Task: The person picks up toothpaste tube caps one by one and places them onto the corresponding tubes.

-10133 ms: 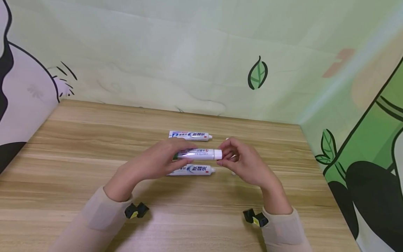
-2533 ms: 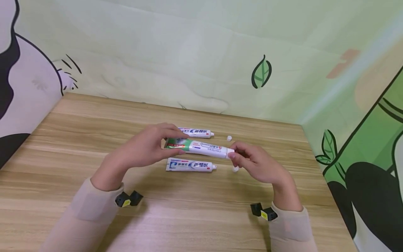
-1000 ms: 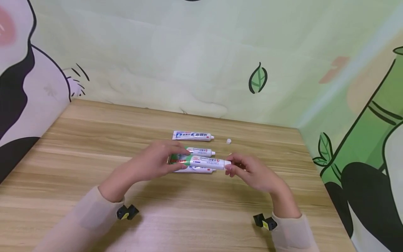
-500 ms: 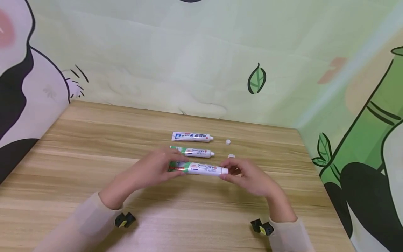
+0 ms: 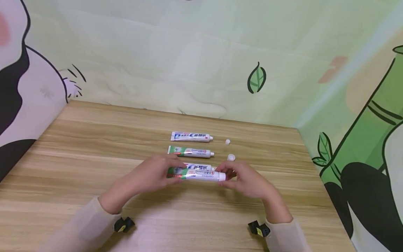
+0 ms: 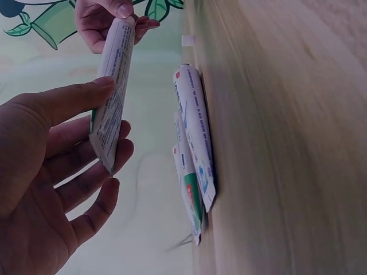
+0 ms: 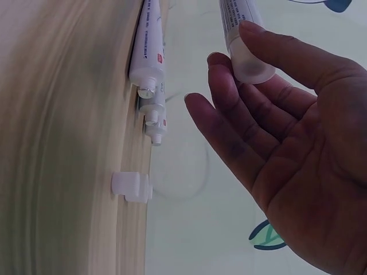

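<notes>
A green-and-white toothpaste tube (image 5: 203, 174) is held level between my hands, raised off the table, its white cap (image 7: 252, 64) on. My left hand (image 5: 155, 175) grips its flat green tail between thumb and fingers; in the left wrist view the thumb lies across one face of the tube. My right hand (image 5: 248, 180) pinches the cap end with thumb and forefinger. Behind it, partly covered by the held tube, lies a blue-and-white toothpaste tube (image 5: 198, 166), uncapped. Farther back lie an uncapped green-and-white tube (image 5: 190, 151) and another uncapped blue-and-white tube (image 5: 190, 136).
Two loose white caps, a small cap (image 5: 227, 141) and a larger cap (image 5: 231, 157), stand right of the nozzles on the wooden table (image 5: 151, 224). A printed backdrop (image 5: 157, 59) rises along the table's back and right edges.
Both hands have carried the held tube toward the table's front over the last seconds, uncovering the middle tube and larger cap. Just now the nearest lying tube has come partly into view behind it.
</notes>
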Motion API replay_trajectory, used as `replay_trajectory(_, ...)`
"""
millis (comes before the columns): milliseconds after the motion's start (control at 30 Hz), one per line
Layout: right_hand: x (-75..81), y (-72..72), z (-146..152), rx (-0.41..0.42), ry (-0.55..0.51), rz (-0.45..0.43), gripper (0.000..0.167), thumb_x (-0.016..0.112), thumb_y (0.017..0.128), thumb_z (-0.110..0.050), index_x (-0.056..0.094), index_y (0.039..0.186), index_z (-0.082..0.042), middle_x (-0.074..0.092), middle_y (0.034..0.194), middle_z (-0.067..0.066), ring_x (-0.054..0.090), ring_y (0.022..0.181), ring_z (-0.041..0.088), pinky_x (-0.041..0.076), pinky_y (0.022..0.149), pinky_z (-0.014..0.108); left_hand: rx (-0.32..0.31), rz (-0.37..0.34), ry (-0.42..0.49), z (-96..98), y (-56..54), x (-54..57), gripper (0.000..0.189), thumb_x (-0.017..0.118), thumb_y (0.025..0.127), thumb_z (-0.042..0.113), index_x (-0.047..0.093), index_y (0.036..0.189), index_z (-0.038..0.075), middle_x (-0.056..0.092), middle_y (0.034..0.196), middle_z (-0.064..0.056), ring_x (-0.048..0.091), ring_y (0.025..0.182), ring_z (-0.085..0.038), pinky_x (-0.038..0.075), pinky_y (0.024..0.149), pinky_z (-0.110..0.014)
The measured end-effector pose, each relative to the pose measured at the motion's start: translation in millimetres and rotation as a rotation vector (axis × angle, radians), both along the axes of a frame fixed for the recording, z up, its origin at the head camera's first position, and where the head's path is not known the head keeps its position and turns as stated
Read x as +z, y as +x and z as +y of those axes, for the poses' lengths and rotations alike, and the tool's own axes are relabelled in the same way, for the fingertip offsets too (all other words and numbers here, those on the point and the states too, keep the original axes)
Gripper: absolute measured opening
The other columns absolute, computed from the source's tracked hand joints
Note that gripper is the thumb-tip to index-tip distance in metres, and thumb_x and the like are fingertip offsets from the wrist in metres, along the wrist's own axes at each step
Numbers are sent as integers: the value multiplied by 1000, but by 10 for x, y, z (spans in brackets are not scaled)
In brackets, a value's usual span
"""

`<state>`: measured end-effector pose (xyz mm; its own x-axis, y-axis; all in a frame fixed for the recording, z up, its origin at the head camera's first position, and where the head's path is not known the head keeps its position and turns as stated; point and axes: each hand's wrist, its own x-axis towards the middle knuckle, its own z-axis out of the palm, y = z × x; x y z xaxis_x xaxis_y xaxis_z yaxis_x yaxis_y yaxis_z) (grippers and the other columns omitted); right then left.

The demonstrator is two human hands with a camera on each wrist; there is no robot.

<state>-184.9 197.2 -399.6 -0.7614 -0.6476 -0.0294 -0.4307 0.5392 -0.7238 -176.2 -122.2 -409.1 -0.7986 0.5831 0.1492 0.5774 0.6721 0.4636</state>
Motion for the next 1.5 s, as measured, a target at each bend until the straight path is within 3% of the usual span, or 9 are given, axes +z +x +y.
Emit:
replay_trajectory(133,-15,2,-21,0,2,-3,26,81,90,-11,70,113,-13,69,99,-3,64,87,12,59,86,41,-6,20,0,-18,9,-34,35,85,86,30,78,117,16,75,124,-5,70,116,-22,57,96,-42)
replay_trajectory(300,-34,3,-32,-1,6,-8,26,81,89,-9,69,112,-13,68,97,-3,63,86,12,59,85,37,-24,41,4,-29,-1,-62,34,86,86,30,79,116,16,76,119,-2,69,103,-15,57,86,-36)
replay_trajectory(633,-58,15,-40,-6,28,-21,28,83,88,-13,68,111,-16,68,96,-4,64,87,14,59,86,39,-20,-20,-17,-31,-14,-42,32,85,87,31,78,116,18,75,124,-1,67,106,-14,56,88,-36)
replay_trajectory(900,-109,9,-76,16,55,-24,30,84,87,-15,69,113,-17,68,101,-4,64,90,14,58,83,33,-45,-36,-17,-53,-25,-110,31,88,83,31,79,112,22,74,109,8,60,85,-5,50,71,-23)
replay_trajectory(1000,-126,5,-91,28,68,-33,30,84,86,-14,68,112,-17,68,101,-4,64,90,13,59,82,32,-49,-58,-28,-54,-18,-126,33,88,83,31,79,113,22,74,108,8,59,84,-5,49,70,-23)
replay_trajectory(1233,-151,10,-124,39,114,-71,28,84,87,-13,68,109,-17,67,95,-6,65,88,16,58,81,33,-57,-72,-65,-37,-8,-156,34,88,82,34,79,112,19,75,110,5,64,95,-9,54,83,-32)
replay_trajectory(1500,-197,12,-145,55,135,-66,27,84,87,-14,68,108,-17,67,93,-8,65,87,15,57,80,30,-79,-104,-79,-51,-27,-215,34,89,80,33,79,110,19,74,105,8,60,89,-6,52,80,-30)
